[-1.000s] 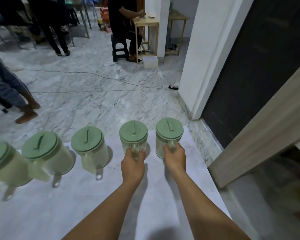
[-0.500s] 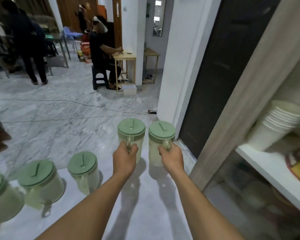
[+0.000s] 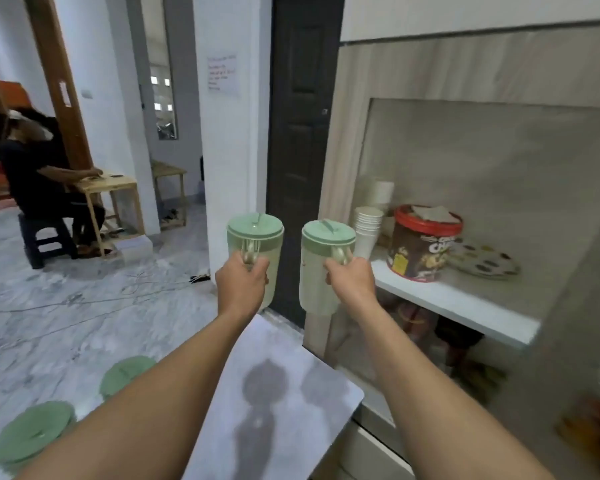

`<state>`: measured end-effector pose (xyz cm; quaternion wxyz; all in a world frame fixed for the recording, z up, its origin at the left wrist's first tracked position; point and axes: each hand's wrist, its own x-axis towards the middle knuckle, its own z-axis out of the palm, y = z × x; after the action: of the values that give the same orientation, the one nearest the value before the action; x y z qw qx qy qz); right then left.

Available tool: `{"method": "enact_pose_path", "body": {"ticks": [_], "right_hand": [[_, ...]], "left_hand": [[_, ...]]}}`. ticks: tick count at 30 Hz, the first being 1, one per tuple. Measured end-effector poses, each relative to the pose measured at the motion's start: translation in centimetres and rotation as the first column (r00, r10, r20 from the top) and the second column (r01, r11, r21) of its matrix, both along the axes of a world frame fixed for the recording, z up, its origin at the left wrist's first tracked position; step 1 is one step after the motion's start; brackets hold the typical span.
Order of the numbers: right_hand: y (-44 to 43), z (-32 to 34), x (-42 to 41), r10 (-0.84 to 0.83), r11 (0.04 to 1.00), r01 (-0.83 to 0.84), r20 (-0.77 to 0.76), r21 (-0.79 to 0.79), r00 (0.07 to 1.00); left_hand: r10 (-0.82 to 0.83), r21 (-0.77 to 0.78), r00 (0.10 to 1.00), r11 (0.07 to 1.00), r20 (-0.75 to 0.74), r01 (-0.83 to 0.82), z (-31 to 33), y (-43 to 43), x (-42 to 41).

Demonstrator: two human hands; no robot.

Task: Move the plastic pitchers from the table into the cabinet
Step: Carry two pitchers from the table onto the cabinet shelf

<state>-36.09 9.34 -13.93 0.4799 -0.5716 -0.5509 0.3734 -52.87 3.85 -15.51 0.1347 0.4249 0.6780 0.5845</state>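
Observation:
I hold two pale plastic pitchers with green lids in the air, above the table's right end. My left hand (image 3: 242, 282) grips the handle of the left pitcher (image 3: 255, 233). My right hand (image 3: 351, 279) grips the handle of the right pitcher (image 3: 321, 268), which hangs just left of the open cabinet's white shelf (image 3: 458, 304). Two more pitchers stay on the white table (image 3: 284, 403) at the lower left: one lid (image 3: 127, 374) shows behind my left forearm and another lid (image 3: 32, 431) lies near the frame's corner.
The shelf holds stacked paper cups (image 3: 368, 230), a red-lidded brown tub (image 3: 425, 242) and a dotted plate (image 3: 484, 263). Dark items fill the lower compartment. A dark door (image 3: 300, 150) stands left of the cabinet. A person sits at a small wooden table (image 3: 110, 188) far left.
Both hands have lifted their pitchers off the table and carried them up and to the right, toward the cabinet. My view has swung up and right, so the shelf now shows fully.

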Motion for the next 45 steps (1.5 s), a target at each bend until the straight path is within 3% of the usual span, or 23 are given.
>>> {"method": "enact_pose_path", "body": {"ticks": [9, 14, 28, 35, 45], "right_hand": [[-8.7, 8.3, 11.9, -0.237, 0.96, 0.24, -0.034, 0.146, 0.971], [-14.2, 11.3, 19.4, -0.341, 0.915, 0.346, -0.058, 0.21, 0.938], [-28.7, 13.1, 41.5, -0.618, 0.751, 0.618, -0.082, 0.235, 0.782], [-30.8, 12.2, 49.8, -0.682, 0.698, 0.691, -0.121, 0.188, 0.722], [-26.7, 11.4, 60.0, -0.775, 0.594, 0.785, -0.14, 0.175, 0.617]], "left_hand": [[-0.26, 0.165, 0.965, 0.952, -0.019, 0.259, 7.8, -3.8, 10.0], [-0.323, 0.221, 0.946, 0.921, -0.029, 0.321, 10.9, -6.5, 17.3], [-0.603, 0.281, 0.797, 0.761, -0.027, 0.585, 13.6, -17.9, 39.8], [-0.712, 0.247, 0.702, 0.68, -0.004, 0.69, 13.5, -18.1, 48.7], [-0.838, 0.245, 0.544, 0.538, 0.046, 0.807, 13.2, -11.2, 60.7]]}}
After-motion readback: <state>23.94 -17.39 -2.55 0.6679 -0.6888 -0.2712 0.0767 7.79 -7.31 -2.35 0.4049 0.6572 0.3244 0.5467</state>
